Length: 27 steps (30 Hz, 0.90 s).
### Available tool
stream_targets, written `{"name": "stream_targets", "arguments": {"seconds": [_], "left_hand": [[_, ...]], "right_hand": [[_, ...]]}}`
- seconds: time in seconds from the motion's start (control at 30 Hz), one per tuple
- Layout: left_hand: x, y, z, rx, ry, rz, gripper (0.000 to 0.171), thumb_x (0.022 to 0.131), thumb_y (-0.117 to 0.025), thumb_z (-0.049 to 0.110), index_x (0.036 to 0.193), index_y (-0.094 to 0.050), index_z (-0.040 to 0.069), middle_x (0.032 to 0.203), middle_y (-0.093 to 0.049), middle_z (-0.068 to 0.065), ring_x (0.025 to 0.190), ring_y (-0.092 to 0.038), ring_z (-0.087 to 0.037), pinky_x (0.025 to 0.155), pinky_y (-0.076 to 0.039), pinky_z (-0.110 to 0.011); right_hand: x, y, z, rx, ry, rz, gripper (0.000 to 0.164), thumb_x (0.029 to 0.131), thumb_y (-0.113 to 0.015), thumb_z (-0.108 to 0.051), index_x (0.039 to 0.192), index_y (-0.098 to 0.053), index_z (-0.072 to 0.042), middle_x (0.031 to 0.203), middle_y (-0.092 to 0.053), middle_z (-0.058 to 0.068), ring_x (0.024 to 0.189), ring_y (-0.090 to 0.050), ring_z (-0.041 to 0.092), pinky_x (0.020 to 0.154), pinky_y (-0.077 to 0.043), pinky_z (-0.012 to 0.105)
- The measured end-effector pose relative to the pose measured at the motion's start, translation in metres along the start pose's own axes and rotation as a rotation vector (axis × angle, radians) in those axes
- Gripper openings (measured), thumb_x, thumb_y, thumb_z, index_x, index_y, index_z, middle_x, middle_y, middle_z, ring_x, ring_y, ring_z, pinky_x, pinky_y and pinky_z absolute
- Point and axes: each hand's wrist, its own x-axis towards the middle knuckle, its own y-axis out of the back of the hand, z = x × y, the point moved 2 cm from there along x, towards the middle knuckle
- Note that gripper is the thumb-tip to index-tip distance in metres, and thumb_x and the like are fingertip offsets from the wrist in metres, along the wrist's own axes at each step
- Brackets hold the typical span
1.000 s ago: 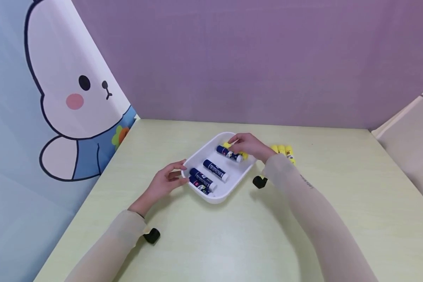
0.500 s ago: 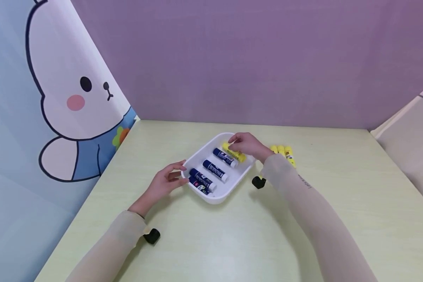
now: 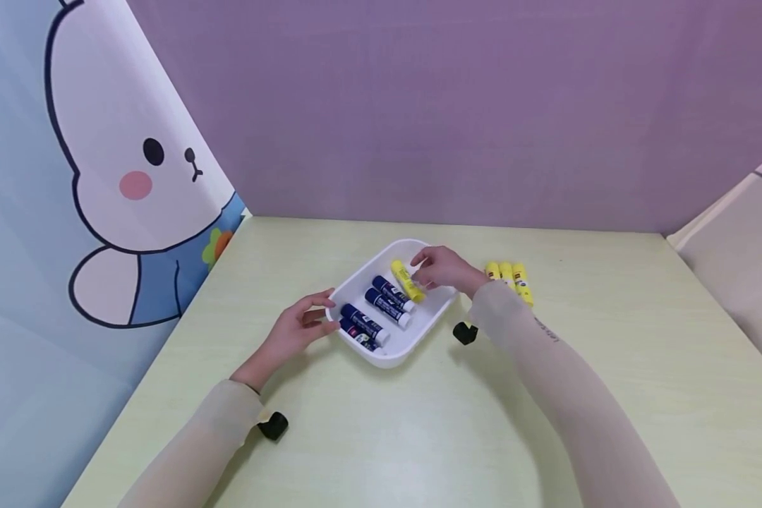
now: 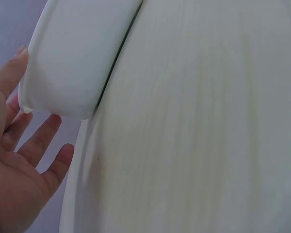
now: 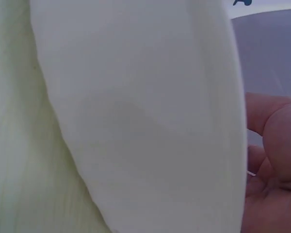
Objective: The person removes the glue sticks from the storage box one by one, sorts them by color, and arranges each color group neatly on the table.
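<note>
A white tray [image 3: 428,324] sits on the table, seen at an angle in the head view. Several dark blue glue sticks [image 3: 387,307] with white ends lie side by side in it, with one yellow glue stick [image 3: 408,281] at their upper right. My left hand [image 3: 298,324] touches the tray's left corner, thumb and fingertips at the rim; the left wrist view shows its fingers spread along the outer wall. Over the tray's right end hovers my right hand [image 3: 444,269], fingers loosely bent beside the yellow stick. The wall hides part of that hand in the right wrist view.
Three yellow glue sticks [image 3: 508,274] lie in a row on the table just right of my right wrist. A black block [image 3: 465,333] shows under the right sleeve, and another under the left. A purple backdrop [image 3: 457,120] rises behind the table's far edge.
The dark glue stick that was nearest my right hand has moved left, close to its neighbour. The yellow stick has shifted left and turned, and my right hand is off it. The left hand stays put.
</note>
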Motion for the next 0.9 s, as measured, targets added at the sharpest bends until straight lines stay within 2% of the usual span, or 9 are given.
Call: {"name": "stream_targets", "arguments": {"seconds": [0.27,0.4,0.63,0.9], "left_hand": [[-0.001,0.001,0.002,-0.003,-0.01,0.0,0.034,0.09,-0.069,-0.005,0.122,-0.056,-0.005,0.155,-0.038,-0.019,0.121,-0.055,-0.046,0.091,-0.055,-0.03],[-0.001,0.001,0.003,-0.01,-0.014,-0.001,0.035,0.09,-0.068,-0.006,0.122,-0.056,-0.006,0.154,-0.038,-0.02,0.121,-0.055,-0.046,0.089,-0.056,-0.028],[-0.003,0.001,0.004,-0.009,-0.008,0.001,0.035,0.09,-0.068,-0.006,0.122,-0.055,-0.007,0.154,-0.038,-0.02,0.121,-0.055,-0.047,0.091,-0.056,-0.029],[-0.002,0.002,0.003,0.02,-0.009,0.006,0.034,0.09,-0.069,-0.005,0.121,-0.057,-0.004,0.154,-0.039,-0.019,0.121,-0.056,-0.044,0.094,-0.054,-0.034]], "right_hand": [[0.003,-0.01,-0.003,-0.219,-0.079,-0.038,0.047,0.088,-0.077,-0.02,0.127,-0.056,-0.005,0.093,-0.063,0.01,0.079,-0.062,0.02,0.072,-0.059,0.029],[0.002,-0.016,-0.006,-0.3,-0.103,-0.056,0.054,0.085,-0.079,-0.021,0.13,-0.053,-0.005,0.091,-0.064,0.01,0.075,-0.063,0.02,0.068,-0.059,0.029],[-0.001,-0.02,-0.008,-0.28,-0.11,-0.043,0.054,0.086,-0.077,-0.016,0.132,-0.052,-0.005,0.103,-0.064,0.013,0.075,-0.066,0.022,0.07,-0.06,0.031],[-0.005,-0.011,-0.01,-0.243,-0.074,0.014,0.039,0.089,-0.071,-0.013,0.125,-0.059,-0.005,0.114,-0.061,0.016,0.071,-0.065,0.021,0.067,-0.06,0.029]]}}
